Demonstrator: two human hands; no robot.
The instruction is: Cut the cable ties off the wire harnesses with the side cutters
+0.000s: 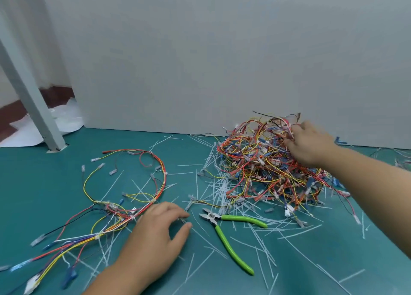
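Cutters [211,216] with green handles lie on the teal desk [33,183], near the middle, untouched, jaws pointing left and handles splayed apart. Just left of them the left hand [155,234] rests palm down on the desk, its grip apart: fingers loose, thumb spread from the forefinger, nothing held. A harness [120,214] lies spread out to the left of that hand, a wide loop of red, yellow and orange wires with white ties still round it. At the far right stands a tangled pile [255,168] of harnesses against the grey wall [200,61]. The right hand [309,145] reaches into its top, the grip curled and clamped on some of its wires, somewhat blurred. Cut white tie strips [222,185] litter the desk around the cutters and the pile. A grey post [29,99] slants at the far left, with white paper [24,136] behind it.
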